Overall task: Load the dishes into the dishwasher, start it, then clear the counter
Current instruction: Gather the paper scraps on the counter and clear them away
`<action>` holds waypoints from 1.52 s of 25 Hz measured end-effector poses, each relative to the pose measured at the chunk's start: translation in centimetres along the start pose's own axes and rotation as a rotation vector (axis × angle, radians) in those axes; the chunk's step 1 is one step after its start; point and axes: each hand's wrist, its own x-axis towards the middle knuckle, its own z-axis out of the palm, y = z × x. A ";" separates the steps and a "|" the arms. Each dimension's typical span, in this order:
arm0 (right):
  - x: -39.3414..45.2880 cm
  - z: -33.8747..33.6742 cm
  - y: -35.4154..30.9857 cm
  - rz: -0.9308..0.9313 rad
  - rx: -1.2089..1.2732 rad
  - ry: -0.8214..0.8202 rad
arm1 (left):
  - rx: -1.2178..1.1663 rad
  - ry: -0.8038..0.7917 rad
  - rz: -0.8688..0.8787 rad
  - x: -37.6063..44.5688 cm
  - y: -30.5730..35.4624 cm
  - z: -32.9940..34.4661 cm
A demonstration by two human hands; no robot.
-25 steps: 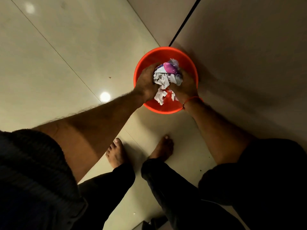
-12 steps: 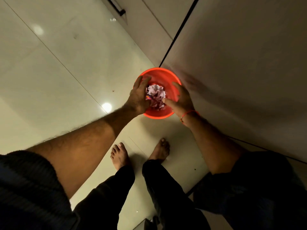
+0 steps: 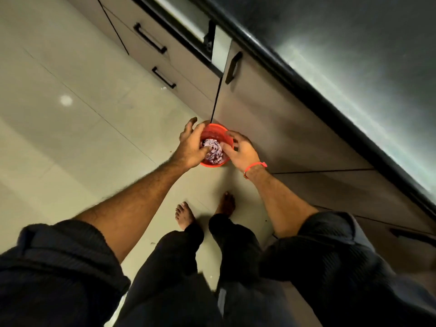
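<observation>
Vs a sec ago: I've straightened up, so the red bin [image 3: 213, 147] looks smaller and further below me, and more of the kitchen shows now, incl. the cabinet fronts [image 3: 266, 128] w/ black handles and the dark tabletop [image 3: 354, 55] edge at upper right. Earlier both my hands were clamped on the wad of crumpled paper & wrappers [image 3: 212, 149]; now that wad sits down inside the bin and my grip is off it.

Bin stands on the tiled floor [image 3: 70, 114], right up against the cabinet base, below the seam btw two doors. Contents: whitish-purple crumpled waste, filling most of the opening; can't make out individual items.

My left hand [image 3: 192, 147] hangs over the bin's left rim, fingers spread and loose, thumb side close to the waste, nothing held. My right hand [image 3: 240, 149], w/ a red thread on the wrist, is over the right rim, fingers fanned apart, also empty. Can't tell if fingertips touch the rim. Waste lies btw and beneath both hands.
</observation>
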 end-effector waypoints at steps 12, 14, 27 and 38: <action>-13.9 -17.3 -7.4 -0.223 0.070 0.599 | 0.095 -0.119 0.494 -8.2 20.0 -4.3; -14.5 -20.1 -6.5 -0.211 0.085 0.692 | 0.119 -0.164 0.568 -8.2 22.5 -3.3; -20.8 -40.7 9.6 -0.038 -0.250 0.853 | 0.471 -0.393 0.862 -3.5 41.4 15.8; -18.2 -47.7 13.9 -0.030 -0.296 0.636 | 0.711 -0.449 0.918 0.0 50.3 25.1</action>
